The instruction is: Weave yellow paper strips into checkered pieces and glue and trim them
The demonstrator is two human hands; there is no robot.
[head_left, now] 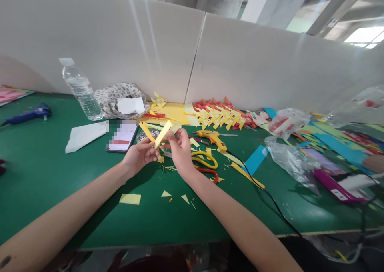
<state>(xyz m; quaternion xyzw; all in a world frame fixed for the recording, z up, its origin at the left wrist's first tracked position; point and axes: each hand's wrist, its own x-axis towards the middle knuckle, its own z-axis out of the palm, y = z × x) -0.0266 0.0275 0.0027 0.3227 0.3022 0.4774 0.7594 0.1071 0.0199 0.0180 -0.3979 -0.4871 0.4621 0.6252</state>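
Your left hand (138, 157) and right hand (182, 151) are ungloved, with slim fingers. Your left forearm (70, 207) and right forearm (232, 210) are bare to the frame edge, each tapering toward the wrist. A small dark oval mark (5, 262) sits on the left forearm, lower left corner of the frame.

Ylw paper strips (163, 134), pale & deeper, tips up, V-shaped, btwn L hand (138, 157) & R hand (181, 152)

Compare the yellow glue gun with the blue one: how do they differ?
The yellow glue gun lies close to the right hand; the blue glue gun lies left of the bottle. The yellow one's handle points rightward, the blue one's leftward. Both lie unheld on the green table.
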